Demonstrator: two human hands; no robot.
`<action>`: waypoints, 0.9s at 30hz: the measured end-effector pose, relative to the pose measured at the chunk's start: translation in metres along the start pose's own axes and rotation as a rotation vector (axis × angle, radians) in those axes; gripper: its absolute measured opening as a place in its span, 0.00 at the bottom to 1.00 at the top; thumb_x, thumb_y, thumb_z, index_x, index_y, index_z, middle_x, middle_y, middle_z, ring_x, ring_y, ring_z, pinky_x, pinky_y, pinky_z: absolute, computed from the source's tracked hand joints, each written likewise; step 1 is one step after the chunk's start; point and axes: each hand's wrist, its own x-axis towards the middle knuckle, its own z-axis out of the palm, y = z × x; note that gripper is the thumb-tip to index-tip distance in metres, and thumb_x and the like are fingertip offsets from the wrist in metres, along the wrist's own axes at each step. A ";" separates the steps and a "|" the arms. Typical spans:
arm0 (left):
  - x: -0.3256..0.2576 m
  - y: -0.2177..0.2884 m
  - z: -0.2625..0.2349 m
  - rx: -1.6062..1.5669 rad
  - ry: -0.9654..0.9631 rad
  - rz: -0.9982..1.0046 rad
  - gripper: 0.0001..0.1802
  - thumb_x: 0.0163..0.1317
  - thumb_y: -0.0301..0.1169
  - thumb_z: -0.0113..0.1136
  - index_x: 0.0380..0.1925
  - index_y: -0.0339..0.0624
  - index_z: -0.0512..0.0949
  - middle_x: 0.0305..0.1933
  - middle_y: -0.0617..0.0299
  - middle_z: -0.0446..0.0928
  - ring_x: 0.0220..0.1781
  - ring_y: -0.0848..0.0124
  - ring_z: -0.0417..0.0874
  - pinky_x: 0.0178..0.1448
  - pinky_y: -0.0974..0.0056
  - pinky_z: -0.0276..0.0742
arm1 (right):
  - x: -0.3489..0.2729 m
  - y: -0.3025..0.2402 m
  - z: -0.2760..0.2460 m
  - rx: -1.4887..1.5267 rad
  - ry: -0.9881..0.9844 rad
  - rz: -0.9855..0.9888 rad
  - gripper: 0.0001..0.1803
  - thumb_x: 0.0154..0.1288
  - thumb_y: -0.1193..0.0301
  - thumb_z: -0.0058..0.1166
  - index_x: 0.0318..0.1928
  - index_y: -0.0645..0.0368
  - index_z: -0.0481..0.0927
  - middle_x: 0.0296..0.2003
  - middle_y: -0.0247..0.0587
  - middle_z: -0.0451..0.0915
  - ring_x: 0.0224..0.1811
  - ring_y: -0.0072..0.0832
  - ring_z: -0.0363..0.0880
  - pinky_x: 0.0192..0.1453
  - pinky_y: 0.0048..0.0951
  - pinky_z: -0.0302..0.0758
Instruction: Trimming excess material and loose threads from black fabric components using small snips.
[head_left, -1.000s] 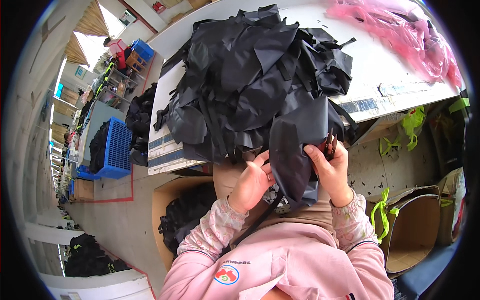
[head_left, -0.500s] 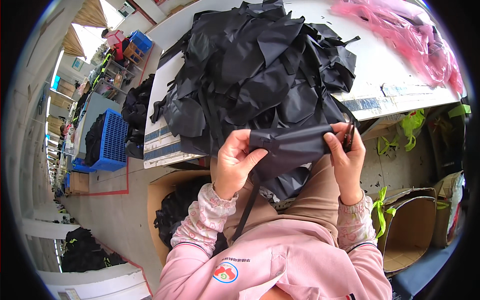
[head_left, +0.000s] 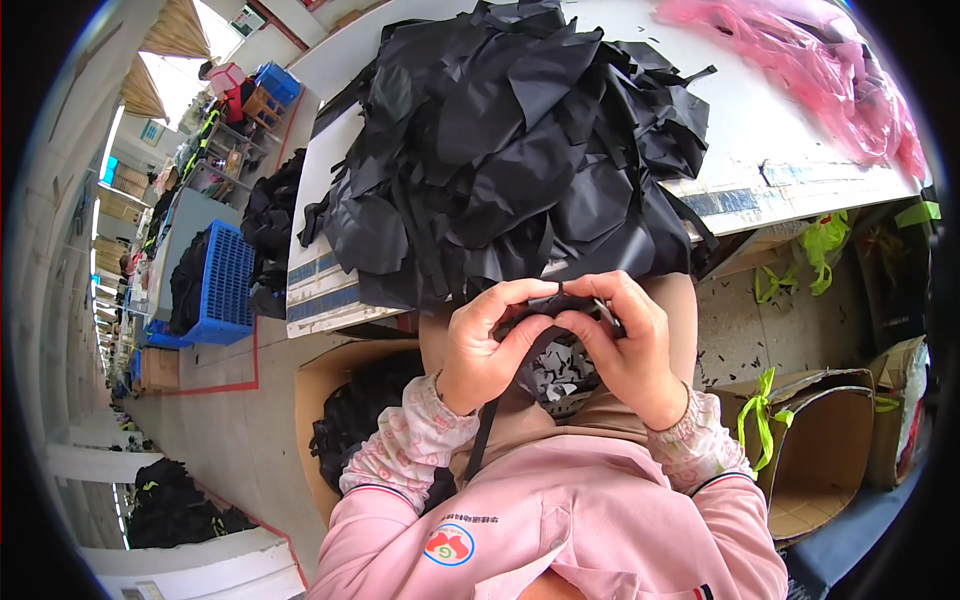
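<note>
Both hands meet above my lap at the table's front edge. My left hand (head_left: 484,345) pinches a black fabric piece (head_left: 540,306) between thumb and fingers. Gripping the same piece from the other side, my right hand (head_left: 630,345) has its fingertips almost against the left ones. A small dark metal tool (head_left: 609,318), apparently snips, sits inside the right hand, mostly hidden by the fingers. From the fabric a narrow black strap (head_left: 484,432) hangs down over my lap. The rest of the piece is bunched or turned edge-on behind my fingers.
A large heap of black fabric pieces (head_left: 500,140) covers much of the white table (head_left: 745,185). Pink plastic sheeting (head_left: 810,75) lies at far right. Scraps (head_left: 556,375) show between my knees. Cardboard boxes (head_left: 820,450) stand right; another box (head_left: 308,400) with black fabric stands left.
The fabric piece was stretched flat between my hands and is now bunched. My right hand has moved left and slightly down to meet the left; the snips have turned mostly out of sight.
</note>
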 end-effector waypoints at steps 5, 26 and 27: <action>-0.007 -0.003 -0.002 -0.076 0.027 -0.068 0.16 0.61 0.17 0.60 0.50 0.33 0.76 0.44 0.59 0.81 0.44 0.76 0.82 0.50 0.72 0.78 | -0.003 0.007 -0.003 -0.014 -0.003 0.057 0.11 0.54 0.76 0.68 0.35 0.63 0.78 0.28 0.41 0.77 0.27 0.34 0.77 0.31 0.29 0.73; -0.013 -0.020 0.012 -0.815 -0.008 -0.358 0.17 0.61 0.28 0.65 0.46 0.37 0.71 0.44 0.64 0.77 0.47 0.76 0.79 0.53 0.71 0.74 | -0.010 0.009 -0.009 0.229 -0.131 0.167 0.08 0.55 0.79 0.64 0.30 0.61 0.75 0.22 0.30 0.69 0.21 0.14 0.62 0.24 0.19 0.60; -0.014 -0.018 0.010 -0.762 -0.027 -0.383 0.18 0.61 0.29 0.65 0.48 0.35 0.73 0.47 0.62 0.77 0.49 0.75 0.78 0.56 0.70 0.73 | -0.011 0.010 -0.009 0.231 -0.120 0.181 0.08 0.55 0.79 0.64 0.30 0.61 0.75 0.22 0.28 0.68 0.21 0.13 0.61 0.23 0.19 0.59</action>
